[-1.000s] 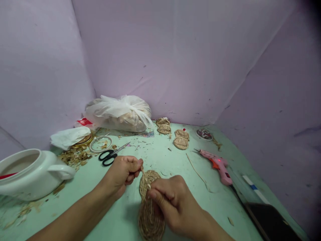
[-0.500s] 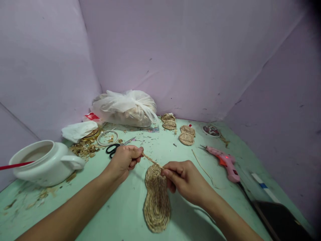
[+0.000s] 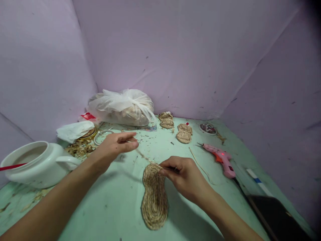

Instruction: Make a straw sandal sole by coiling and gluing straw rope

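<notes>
A sole-shaped mat of coiled straw cord (image 3: 154,201) lies on the table in front of me. From its upper end a twisted straw cord (image 3: 142,155) slants up to the left. My right hand (image 3: 179,172) pinches this cord between thumb and forefinger, right at the mat's top edge. My left hand (image 3: 119,144) has the cord's other stretch between thumb and fingers, which are rather straight. The cord's far end is hidden by that hand.
On the right lie a pink glue gun (image 3: 220,157), a loose strand (image 3: 200,165) and a dark flat object (image 3: 278,217). Small woven pieces (image 3: 184,133) and a plastic bag (image 3: 122,108) sit behind. A white pot (image 3: 40,164) and scraps (image 3: 80,147) are left.
My left hand has moved left and slightly up, its curled fingers straightening along the cord; it now covers the scissors. My right hand keeps its pinch at the mat's top. The view has shifted slightly.
</notes>
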A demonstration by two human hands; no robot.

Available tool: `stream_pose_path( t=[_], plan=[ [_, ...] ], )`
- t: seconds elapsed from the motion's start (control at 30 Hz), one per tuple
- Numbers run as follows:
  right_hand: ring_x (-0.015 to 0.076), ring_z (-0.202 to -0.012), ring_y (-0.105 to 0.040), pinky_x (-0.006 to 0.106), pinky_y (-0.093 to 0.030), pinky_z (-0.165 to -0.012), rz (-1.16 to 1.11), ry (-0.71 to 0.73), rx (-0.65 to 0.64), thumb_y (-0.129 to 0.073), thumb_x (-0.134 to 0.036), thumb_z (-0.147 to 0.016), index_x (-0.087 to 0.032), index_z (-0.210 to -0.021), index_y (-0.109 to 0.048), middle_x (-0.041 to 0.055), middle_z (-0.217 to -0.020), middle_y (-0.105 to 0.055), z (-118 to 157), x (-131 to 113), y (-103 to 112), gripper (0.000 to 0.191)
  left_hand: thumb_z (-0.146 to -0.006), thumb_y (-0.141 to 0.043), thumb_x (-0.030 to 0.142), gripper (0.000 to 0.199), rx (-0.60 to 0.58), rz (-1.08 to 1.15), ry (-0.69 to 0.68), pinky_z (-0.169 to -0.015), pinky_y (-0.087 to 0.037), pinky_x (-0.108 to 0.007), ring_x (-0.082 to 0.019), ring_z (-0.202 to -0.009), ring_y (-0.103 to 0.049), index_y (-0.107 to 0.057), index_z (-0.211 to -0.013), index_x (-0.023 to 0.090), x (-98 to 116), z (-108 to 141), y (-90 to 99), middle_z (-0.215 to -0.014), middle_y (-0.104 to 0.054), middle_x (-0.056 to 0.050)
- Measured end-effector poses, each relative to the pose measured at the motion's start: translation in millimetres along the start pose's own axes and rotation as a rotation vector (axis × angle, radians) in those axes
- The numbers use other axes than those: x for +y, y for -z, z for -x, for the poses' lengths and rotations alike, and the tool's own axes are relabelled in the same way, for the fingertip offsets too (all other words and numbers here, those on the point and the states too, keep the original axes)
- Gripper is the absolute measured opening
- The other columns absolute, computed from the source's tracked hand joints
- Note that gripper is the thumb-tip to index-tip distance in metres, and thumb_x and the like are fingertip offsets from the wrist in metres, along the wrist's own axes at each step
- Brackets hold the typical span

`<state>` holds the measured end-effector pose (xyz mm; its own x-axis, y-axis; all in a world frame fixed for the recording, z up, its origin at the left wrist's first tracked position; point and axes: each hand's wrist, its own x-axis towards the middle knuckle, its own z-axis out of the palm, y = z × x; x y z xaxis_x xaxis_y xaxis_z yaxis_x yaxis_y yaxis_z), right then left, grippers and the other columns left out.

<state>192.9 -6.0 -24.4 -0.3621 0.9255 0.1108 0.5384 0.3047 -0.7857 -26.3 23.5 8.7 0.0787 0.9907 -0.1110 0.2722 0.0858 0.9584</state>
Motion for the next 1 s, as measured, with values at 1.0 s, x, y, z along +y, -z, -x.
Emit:
stream_pose_path(
  t=[1.0],
  plan=[
    [0.0041, -0.045, -0.034, 0.02, -0.023, -0.045, -0.835, -0.322, -0.286, -0.07, -0.038, -0.064, -0.014, -0.067, -0.06, -0.006, -0.053, -0.046, 4, -10, -6, 0.027, -0.07, -0.054, 0.034, 0.024, -0.257, -0.524, -0.137, -0.048, -0.028, -0.021, -0.011, -0.049, -0.039, -0.065, -0.057, 0.016, 8, 16, -12.9, -0.047, -0.047, 0.003]
  ],
)
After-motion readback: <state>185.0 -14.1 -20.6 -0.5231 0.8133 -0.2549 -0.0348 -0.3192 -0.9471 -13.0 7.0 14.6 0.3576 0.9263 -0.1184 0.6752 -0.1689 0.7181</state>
